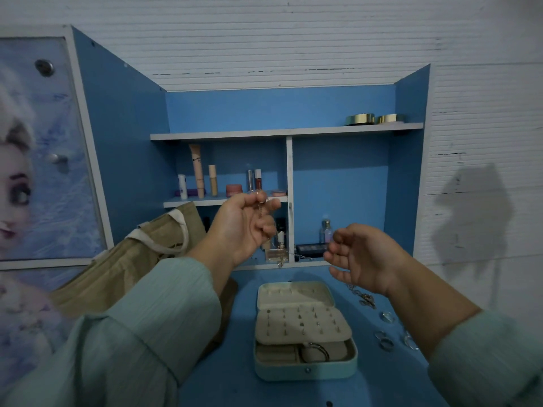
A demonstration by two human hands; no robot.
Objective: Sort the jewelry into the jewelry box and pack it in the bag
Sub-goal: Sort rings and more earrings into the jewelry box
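Note:
A pale green jewelry box [305,368] lies open on the blue desk, its stud panel raised and a ring-shaped bangle [317,349] in the lower tray. My left hand [246,227] is raised above the box and pinches one end of a thin chain necklace [282,254], which hangs down and runs right toward my right hand [361,257]. My right hand's fingers are loosely curled near the chain's other end; whether they grip it is unclear. A tan fabric bag [132,259] with white handles lies to the left.
Loose chains [363,295] and several rings [385,339] lie on the desk right of the box. Behind stands a blue shelf unit [340,177] with cosmetics, perfume bottles and gold tins on top. A picture panel [38,148] stands at the left.

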